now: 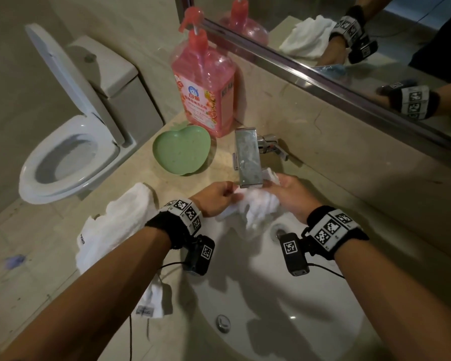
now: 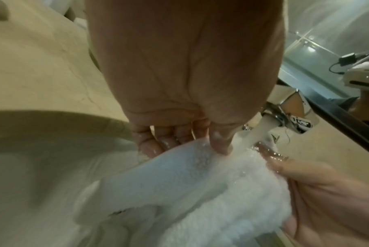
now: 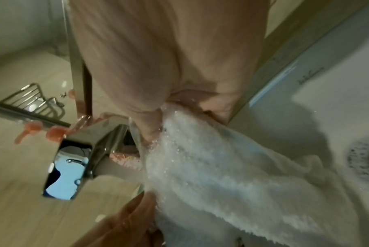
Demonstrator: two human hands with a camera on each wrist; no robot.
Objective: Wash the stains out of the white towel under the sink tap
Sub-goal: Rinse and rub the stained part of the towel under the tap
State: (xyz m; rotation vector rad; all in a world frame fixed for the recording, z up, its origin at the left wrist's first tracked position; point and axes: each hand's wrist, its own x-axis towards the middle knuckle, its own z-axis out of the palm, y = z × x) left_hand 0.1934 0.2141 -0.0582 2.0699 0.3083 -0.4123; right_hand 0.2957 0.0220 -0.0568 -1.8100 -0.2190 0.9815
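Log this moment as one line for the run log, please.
stage: rinsing | white towel under tap, water running | left hand holds towel | right hand holds towel | over sink

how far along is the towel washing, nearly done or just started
Done: the tap is running and the white towel is wet under the stream. In hand: the left hand and right hand both grip it over the sink. Left: rubbing, rinsing and wringing; no stains are discernible, so I cannot tell how clean it is. A second towel lies on the counter.
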